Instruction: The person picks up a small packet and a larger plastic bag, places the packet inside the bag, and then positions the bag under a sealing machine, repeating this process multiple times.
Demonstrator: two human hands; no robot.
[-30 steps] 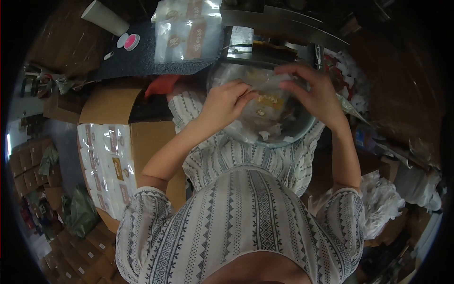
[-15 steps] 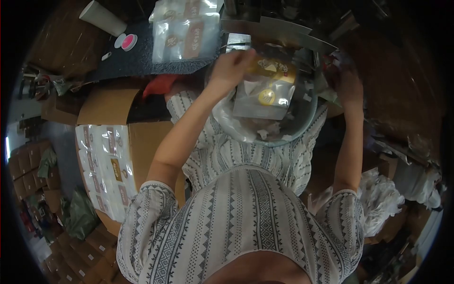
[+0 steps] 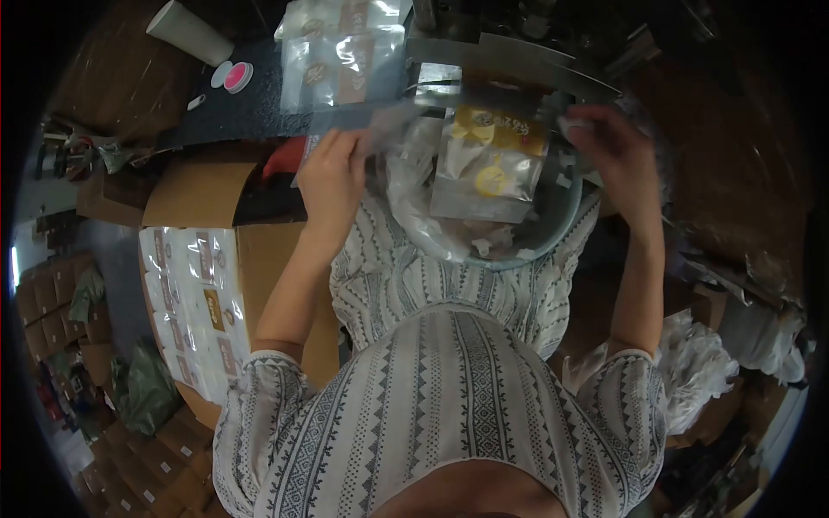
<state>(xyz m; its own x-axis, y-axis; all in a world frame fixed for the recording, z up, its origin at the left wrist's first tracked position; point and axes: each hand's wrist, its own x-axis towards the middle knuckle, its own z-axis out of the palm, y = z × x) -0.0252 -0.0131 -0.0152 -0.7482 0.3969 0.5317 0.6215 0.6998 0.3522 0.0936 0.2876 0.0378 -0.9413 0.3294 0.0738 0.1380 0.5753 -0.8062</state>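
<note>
A silver pouch with a gold label (image 3: 488, 164) hangs upright over a large bowl (image 3: 553, 235), its top edge under the metal bar of a machine (image 3: 509, 56). My right hand (image 3: 609, 147) pinches the pouch's top right corner. My left hand (image 3: 332, 173) is to the left of the bowl and grips a clear, blurred pouch (image 3: 371, 128) that reaches toward the machine. Crumpled clear bags lie in the bowl below the hanging pouch.
Finished pouches (image 3: 345, 56) are piled on a dark mat at the back. A paper cup (image 3: 190, 30) and a pink lid (image 3: 235, 76) stand far left. An open cardboard box (image 3: 268, 259) of packed pouches sits at my left. White plastic bags (image 3: 699, 363) lie at the right.
The gold-labelled pouch rose from the bowl to the machine's bar. My left hand then moved left with a clear pouch. My right hand came back to the hanging pouch's corner.
</note>
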